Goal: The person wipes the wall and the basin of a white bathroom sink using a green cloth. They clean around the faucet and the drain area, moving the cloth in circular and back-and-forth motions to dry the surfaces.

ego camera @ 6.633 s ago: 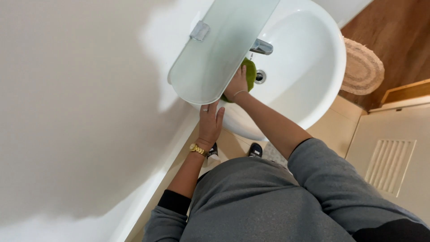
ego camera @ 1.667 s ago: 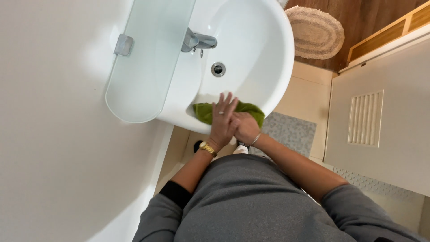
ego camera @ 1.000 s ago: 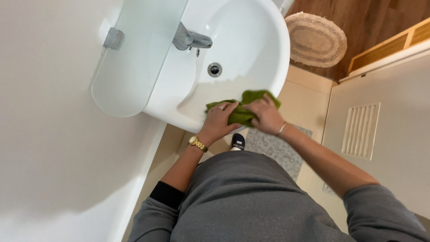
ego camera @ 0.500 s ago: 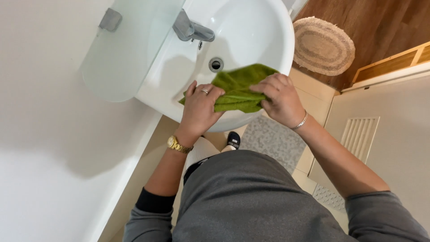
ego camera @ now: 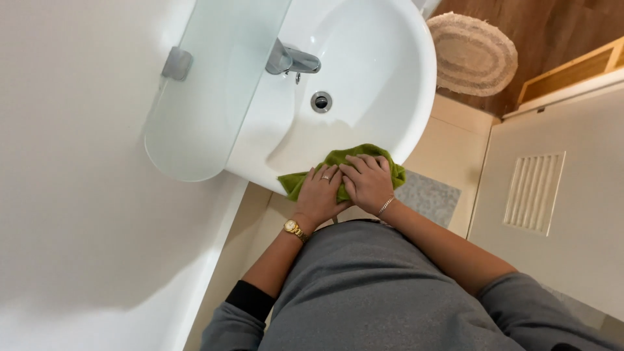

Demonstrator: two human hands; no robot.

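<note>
Both hands, left hand (ego camera: 322, 194) and right hand (ego camera: 368, 182), press flat on my green cloth (ego camera: 338, 170) at the sink (ego camera: 390, 78) front rim, fingers spread, not pinching. Under them the cloth overhangs; I judge it could slip off.

A frosted glass shelf (ego camera: 208, 97) with a rounded end juts from the plain white wall (ego camera: 71, 162) on a small metal bracket (ego camera: 177, 64), and just beside it a chrome tap (ego camera: 291, 61) points over a round metal drain (ego camera: 321, 101). On the floor, a round woven mat (ego camera: 473, 53) lies on brown wooden boards (ego camera: 559, 32), near a light wooden frame (ego camera: 572, 70). Closer in, a speckled grey mat (ego camera: 426, 197) lies on pale beige tiles (ego camera: 448, 136), beside a white panel with a slatted vent (ego camera: 534, 191).
</note>
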